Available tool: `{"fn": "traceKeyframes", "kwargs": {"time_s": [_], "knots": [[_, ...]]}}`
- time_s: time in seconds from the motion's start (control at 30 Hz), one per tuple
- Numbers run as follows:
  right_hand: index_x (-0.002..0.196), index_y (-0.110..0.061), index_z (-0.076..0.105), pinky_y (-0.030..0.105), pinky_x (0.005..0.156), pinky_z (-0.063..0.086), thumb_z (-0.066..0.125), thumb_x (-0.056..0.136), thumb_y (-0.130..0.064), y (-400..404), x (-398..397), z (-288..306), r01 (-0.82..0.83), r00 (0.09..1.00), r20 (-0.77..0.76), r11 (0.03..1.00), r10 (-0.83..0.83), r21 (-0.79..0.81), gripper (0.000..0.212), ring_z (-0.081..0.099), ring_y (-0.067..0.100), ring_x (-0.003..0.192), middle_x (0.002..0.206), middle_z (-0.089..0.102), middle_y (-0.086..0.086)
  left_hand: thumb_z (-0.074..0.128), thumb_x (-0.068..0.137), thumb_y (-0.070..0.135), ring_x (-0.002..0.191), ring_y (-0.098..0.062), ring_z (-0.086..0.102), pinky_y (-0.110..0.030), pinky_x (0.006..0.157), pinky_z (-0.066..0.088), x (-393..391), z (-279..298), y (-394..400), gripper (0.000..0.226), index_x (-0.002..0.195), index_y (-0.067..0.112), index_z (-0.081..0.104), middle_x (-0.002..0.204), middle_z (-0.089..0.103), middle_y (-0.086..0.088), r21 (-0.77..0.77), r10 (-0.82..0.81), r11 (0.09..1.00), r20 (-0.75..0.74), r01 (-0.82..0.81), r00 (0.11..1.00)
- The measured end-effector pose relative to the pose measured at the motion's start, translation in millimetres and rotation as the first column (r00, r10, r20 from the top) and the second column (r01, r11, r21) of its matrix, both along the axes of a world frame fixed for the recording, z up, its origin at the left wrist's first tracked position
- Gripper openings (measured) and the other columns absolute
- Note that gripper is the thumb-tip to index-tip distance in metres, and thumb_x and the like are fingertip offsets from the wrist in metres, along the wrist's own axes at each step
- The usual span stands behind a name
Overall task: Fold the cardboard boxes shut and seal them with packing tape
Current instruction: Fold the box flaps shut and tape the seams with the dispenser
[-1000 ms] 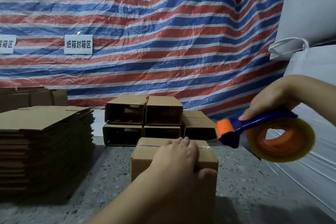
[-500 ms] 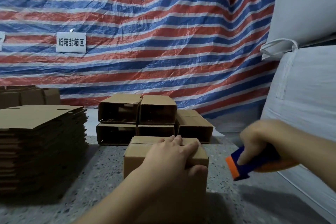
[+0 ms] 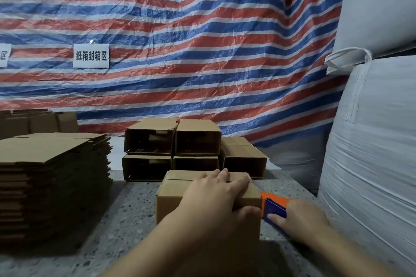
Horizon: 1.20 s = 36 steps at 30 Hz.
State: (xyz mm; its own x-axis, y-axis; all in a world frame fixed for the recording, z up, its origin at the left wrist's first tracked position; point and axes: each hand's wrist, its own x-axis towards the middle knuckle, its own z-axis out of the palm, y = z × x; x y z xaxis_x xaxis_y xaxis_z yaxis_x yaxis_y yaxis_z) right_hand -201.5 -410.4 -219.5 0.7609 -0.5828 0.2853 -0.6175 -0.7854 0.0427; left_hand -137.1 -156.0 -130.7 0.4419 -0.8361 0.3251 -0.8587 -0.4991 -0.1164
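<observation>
Closed brown cardboard box (image 3: 180, 193) on speckled table (image 3: 126, 213), my left hand (image 3: 213, 200) spread flat across its top, my right hand (image 3: 301, 222) gripping blue-and-orange tape dispenser (image 3: 273, 208) against its side

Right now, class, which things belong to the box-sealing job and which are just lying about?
Job: box under left hand; tape dispenser in right hand; flat cardboard stack; open boxes.
Lying about: striped tarp; white sacks; wall sign.

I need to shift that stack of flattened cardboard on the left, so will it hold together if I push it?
Probably not as one block. The stack of flattened cardboard is tall, with loose sheets and uneven edges, so a high push would likely slide upper sheets off. It looks heavy; pushing low seems safer.
</observation>
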Motion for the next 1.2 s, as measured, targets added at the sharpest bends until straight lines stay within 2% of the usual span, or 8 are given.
{"fn": "traceKeyframes", "kwargs": {"time_s": [0.13,0.23,0.4,0.53,0.7,0.83,1.0,1.2], "knots": [[0.075,-0.026,0.056,0.023,0.055,0.045,0.035,0.086,-0.084,7.1,-1.0,-8.3,0.033,0.997,0.069,0.999,-0.033,-0.003,0.062,0.057,0.004,0.063,0.070,0.058,-0.012,0.025,0.086,0.078,0.149,-0.028,0.018,-0.045,0.119,0.018,0.2,-1.1,-0.2,0.076,0.151,0.044,0.010,0.162,0.020,-0.006,-0.008,-0.008,1.000,0.001,0.008,1.000],[0.082,-0.024,0.062,0.030,0.073,0.052,0.018,0.086,-0.086,13.3,0.9,5.6,0.102,0.991,0.082,0.995,-0.103,0.016,0.076,0.062,0.009,0.074,0.080,0.066,-0.008,0.025,0.086,0.078,0.149,-0.028,0.019,-0.045,0.119,0.018,2.5,-2.9,0.0,0.076,0.151,0.044,0.010,0.162,0.020,-0.006,-0.010,-0.014,1.000,0.014,0.014,1.000],[0.097,-0.017,0.063,0.041,0.078,0.055,0.019,0.093,-0.070,35.6,-4.3,48.5,-0.063,0.883,0.469,0.990,-0.005,0.130,0.070,0.062,0.014,0.078,0.085,0.065,-0.003,0.025,0.085,0.080,0.147,-0.029,0.024,-0.046,0.117,0.023,5.8,-5.7,-2.7,0.073,0.148,0.044,0.014,0.160,0.026,-0.007,-0.025,-0.017,1.000,0.037,0.018,0.999],[0.100,-0.006,0.070,0.038,0.076,0.055,0.031,0.101,-0.065,68.4,-10.4,70.9,-0.327,0.880,0.435,0.422,-0.189,0.845,0.071,0.070,0.027,0.081,0.082,0.075,0.013,0.026,0.086,0.079,0.146,-0.029,0.026,-0.044,0.116,0.024,7.5,-8.4,-2.4,0.072,0.148,0.044,0.014,0.160,0.028,-0.008,-0.059,-0.021,0.998,0.068,0.025,0.997],[0.083,-0.012,0.060,0.033,0.066,0.041,0.049,0.100,-0.053,86.6,-18.0,67.9,-0.490,0.838,0.486,0.051,-0.246,0.870,0.046,0.051,0.022,0.068,0.071,0.055,0.008,0.027,0.088,0.078,0.145,-0.030,0.028,-0.046,0.115,0.027,7.2,-8.8,-2.7,0.070,0.148,0.043,0.016,0.159,0.030,-0.009,-0.064,-0.028,0.997,0.066,0.032,0.997],[0.067,-0.016,0.054,0.033,0.063,0.040,0.054,0.102,-0.034,88.8,-15.9,65.8,-0.574,0.768,0.562,0.057,-0.307,0.817,0.039,0.046,0.016,0.055,0.058,0.046,0.002,0.026,0.088,0.078,0.144,-0.031,0.031,-0.045,0.115,0.028,7.6,-7.8,-1.5,0.070,0.147,0.042,0.018,0.157,0.032,-0.010,-0.071,-0.032,0.997,0.069,0.036,0.997],[0.108,-0.011,0.072,0.042,0.075,0.053,0.050,0.104,-0.038,107.3,-14.5,55.0,-0.586,0.743,0.603,0.153,-0.289,0.795,0.035,0.070,0.037,0.091,0.094,0.075,0.019,0.027,0.089,0.077,0.144,-0.029,0.030,-0.044,0.116,0.027,6.4,-8.4,-0.2,0.070,0.149,0.042,0.018,0.157,0.032,-0.008,-0.084,-0.043,0.995,0.074,0.049,0.996],[0.104,-0.015,0.073,0.036,0.063,0.055,0.048,0.103,-0.046,119.2,-13.6,44.0,-0.602,0.693,0.619,0.178,-0.368,0.779,0.040,0.076,0.028,0.079,0.088,0.078,0.013,0.029,0.090,0.076,0.142,-0.029,0.034,-0.045,0.115,0.028,2.2,-6.8,1.4,0.068,0.147,0.041,0.021,0.155,0.036,-0.008,-0.089,-0.045,0.995,0.071,0.051,0.996]]}}
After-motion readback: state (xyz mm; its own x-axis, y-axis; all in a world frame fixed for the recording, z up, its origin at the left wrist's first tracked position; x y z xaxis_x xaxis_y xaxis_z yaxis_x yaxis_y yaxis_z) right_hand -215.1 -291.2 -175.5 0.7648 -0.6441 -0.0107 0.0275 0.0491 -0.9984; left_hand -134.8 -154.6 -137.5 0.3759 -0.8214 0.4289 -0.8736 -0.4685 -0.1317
